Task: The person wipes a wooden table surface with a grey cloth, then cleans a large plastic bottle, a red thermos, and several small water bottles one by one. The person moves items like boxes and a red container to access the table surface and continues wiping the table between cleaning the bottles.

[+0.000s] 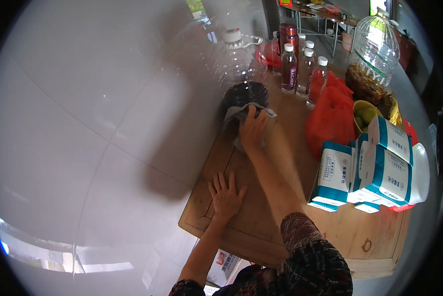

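My left hand (227,198) lies flat on the wooden table (261,217), its fingers spread near the left edge, holding nothing. Stretched farther forward, my right hand (254,127) has its fingers bent over a grey cloth (235,112) with a pale border. Part of that cloth is hidden under the hand. Just beyond it, close to the white wall, stands a large clear plastic jug (241,66) with a white cap and handle. Something dark fills the bottom of the jug; I cannot make out what it is.
Several small water bottles (288,71) and a dark red flask (288,37) stand behind. To the right are a red plastic bag (330,118), stacked white-and-teal boxes (336,170), a yellow bowl of green fruit (364,116) and another large jug (377,49). The glossy wall (103,138) borders the left.
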`<state>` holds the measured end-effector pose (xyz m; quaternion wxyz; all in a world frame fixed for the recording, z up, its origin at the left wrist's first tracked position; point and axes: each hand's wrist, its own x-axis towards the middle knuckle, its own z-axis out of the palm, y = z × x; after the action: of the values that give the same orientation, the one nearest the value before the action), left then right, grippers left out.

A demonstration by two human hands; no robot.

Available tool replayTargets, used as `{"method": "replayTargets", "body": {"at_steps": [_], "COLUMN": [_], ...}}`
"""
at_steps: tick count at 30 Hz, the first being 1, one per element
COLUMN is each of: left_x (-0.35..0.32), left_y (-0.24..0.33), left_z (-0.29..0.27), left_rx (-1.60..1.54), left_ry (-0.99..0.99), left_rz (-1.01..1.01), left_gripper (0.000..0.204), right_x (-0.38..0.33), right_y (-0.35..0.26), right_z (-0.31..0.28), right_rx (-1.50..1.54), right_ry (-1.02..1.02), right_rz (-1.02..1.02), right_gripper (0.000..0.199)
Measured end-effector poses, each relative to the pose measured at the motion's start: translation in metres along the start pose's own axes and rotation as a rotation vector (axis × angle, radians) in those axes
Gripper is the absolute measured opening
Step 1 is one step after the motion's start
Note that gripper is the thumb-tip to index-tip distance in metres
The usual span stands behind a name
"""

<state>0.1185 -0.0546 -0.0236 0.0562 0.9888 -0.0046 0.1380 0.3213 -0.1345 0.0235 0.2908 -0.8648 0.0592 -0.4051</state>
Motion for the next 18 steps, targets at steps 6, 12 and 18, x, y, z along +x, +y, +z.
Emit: {"method": "replayTargets", "body": {"at_steps": [6,12,18], "left_x": [0.004,0.001,0.002], "left_y": [0.002,0.003,0.003], "left_z": [-0.006,-0.004,-0.002], "left_rx": [0.038,0.058,0.075], "left_ry": [-0.032,0.014,0.045], "left_rz": [0.011,0.040,0.026], "left_gripper": [0.066,0.066,0.064], "right_x": [0.038,0.057,-0.001], "right_y": [0.000,0.061,0.085], "right_z": [0.022,0.033,-0.002], "right_rx": [0.025,-0.355,-0.302], "right_ry": [-0.105,-0.354,-0.498], "right_rz": [0.230,0.144,-0.277], "right_gripper": [0.048,0.053,0.049]}}
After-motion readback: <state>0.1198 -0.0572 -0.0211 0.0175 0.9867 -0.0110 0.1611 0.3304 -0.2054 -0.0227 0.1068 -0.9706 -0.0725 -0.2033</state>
